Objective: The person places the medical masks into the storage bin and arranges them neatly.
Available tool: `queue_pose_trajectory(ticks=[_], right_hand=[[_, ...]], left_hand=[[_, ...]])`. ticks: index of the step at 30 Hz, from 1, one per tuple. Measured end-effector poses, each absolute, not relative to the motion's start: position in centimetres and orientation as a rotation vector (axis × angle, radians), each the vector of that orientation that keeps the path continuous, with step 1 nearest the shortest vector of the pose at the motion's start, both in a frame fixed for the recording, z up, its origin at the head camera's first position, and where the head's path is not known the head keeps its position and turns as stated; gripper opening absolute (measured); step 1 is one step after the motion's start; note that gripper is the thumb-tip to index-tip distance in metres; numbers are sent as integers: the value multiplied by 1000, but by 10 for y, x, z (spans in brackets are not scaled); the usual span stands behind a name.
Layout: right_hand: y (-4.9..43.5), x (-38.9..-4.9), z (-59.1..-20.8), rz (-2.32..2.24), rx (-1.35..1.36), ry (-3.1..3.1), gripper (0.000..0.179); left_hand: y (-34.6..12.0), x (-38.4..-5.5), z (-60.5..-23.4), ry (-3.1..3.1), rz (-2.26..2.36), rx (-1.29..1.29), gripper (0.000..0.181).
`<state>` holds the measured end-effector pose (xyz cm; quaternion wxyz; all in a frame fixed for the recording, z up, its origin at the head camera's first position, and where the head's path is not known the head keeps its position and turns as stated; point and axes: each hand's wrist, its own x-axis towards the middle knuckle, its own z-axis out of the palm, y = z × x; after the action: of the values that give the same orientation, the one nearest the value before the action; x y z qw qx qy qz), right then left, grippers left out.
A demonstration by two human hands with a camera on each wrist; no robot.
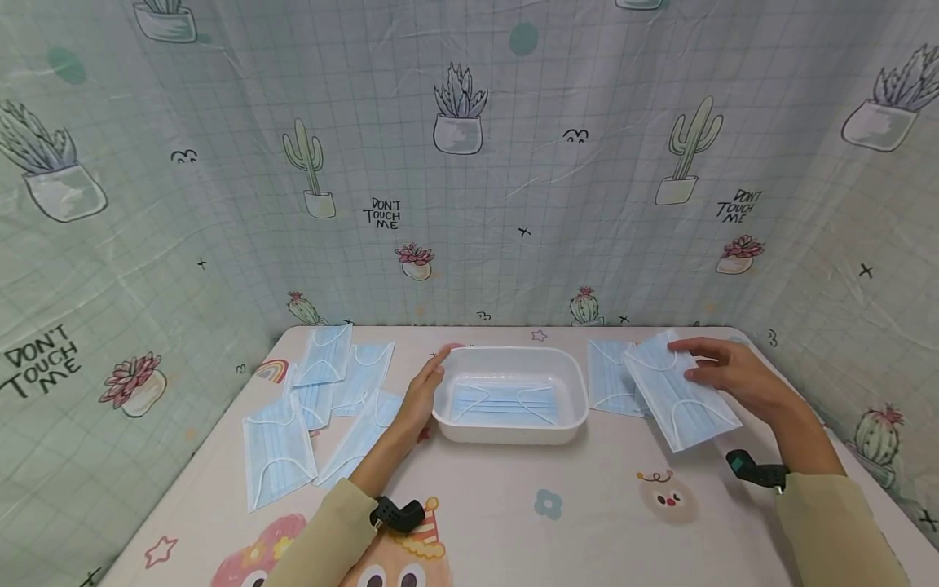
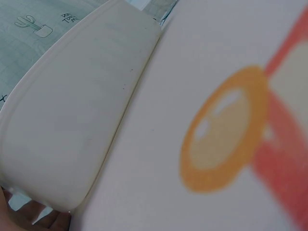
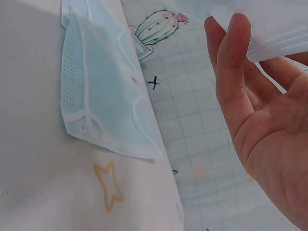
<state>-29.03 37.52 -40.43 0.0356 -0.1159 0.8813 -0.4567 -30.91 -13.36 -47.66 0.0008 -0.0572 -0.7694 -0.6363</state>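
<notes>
A white plastic tub [image 1: 511, 436] stands mid-table with a blue pleated face mask [image 1: 504, 403] lying flat inside. My left hand [image 1: 420, 395] holds the tub's left end; in the left wrist view its fingers [image 2: 55, 219] wrap the corner of the tub wall [image 2: 72, 110]. To the right, my right hand [image 1: 734, 375] pinches another face mask [image 1: 678, 395] between thumb and fingers, tilted above the table. Part of this mask shows at the top of the right wrist view, by the fingertips [image 3: 237, 36]. Beneath it, partly hidden, more masks [image 1: 610, 379] lie on the table.
Several face masks [image 1: 277, 448] lie spread and overlapping left of the tub. A pale tablecloth [image 1: 543, 546] with cartoon prints covers the table. Behind and at both sides hangs a grid-patterned curtain [image 1: 513, 196] with cactus drawings.
</notes>
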Motion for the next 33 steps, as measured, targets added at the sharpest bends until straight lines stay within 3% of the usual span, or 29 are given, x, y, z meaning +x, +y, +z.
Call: queue_pose_trajectory(ticks=[11, 33], right_hand=[[373, -291, -400, -1433, -384, 2731, 53], [361, -285, -386, -1498, -386, 2740, 55]], left_hand=[[-131, -299, -462, -2426, -2008, -182, 50], [-133, -307, -475, -2434, -1988, -171, 50]])
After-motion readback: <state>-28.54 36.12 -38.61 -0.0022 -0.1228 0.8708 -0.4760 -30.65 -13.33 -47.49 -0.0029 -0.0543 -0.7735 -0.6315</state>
